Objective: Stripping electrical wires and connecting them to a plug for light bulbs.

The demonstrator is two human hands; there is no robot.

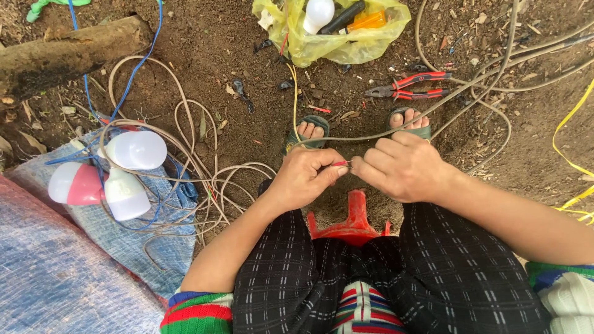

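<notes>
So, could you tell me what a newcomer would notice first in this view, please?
Both hands meet at the centre, the left hand and right hand pinching a thin red wire between their fingertips. To the left, white and pink bulbs lie among looped cables. Red-handled pliers rest on the dirt beyond the feet.

At the top centre of the frame we see one package: a crumpled yellow plastic bag (346, 37) lying open on the dirt. Inside it we make out a white bulb (318, 13), a black cylindrical item (342, 17) and an orange one (366, 21).
</notes>
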